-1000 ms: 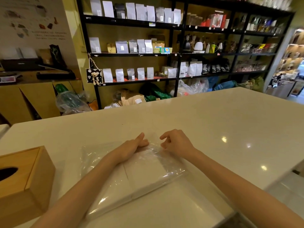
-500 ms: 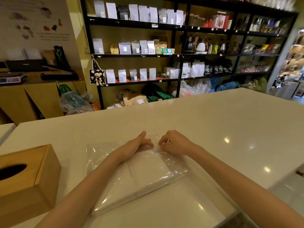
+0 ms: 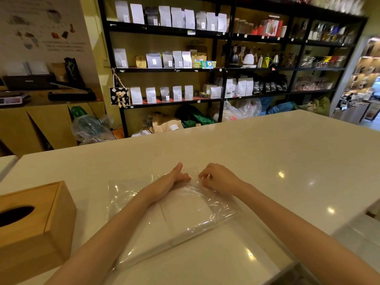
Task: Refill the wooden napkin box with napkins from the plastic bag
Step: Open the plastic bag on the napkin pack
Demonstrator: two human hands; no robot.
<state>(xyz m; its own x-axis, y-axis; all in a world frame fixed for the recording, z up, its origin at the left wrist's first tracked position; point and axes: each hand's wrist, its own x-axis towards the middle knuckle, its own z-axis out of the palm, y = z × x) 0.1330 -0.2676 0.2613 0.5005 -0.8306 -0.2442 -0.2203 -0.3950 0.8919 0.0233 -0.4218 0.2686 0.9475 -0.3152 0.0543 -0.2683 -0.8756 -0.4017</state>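
Wooden napkin box (image 3: 30, 221) sits on the counter (image 3: 267, 161), left of the plastic bag (image 3: 170, 214) of napkins (image 3: 185, 210). Left hand (image 3: 172, 179) lies open-fingered on the bag's far end; right hand (image 3: 218, 177) pinches its film.

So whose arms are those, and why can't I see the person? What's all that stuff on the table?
There is no machine here, just a person with a camera worn on the head. It looks forward and down, so you see only their arms. The left hand and the right hand both rest on the far end of a clear plastic bag that lies flat on the white counter. The right fingertips pinch the plastic; whether the left hand has any grip on it is hard to tell. Inside the bag is a stack of white napkins. At the left stands a wooden napkin box with a dark oval slot on top. Behind are shop shelves with pouches.
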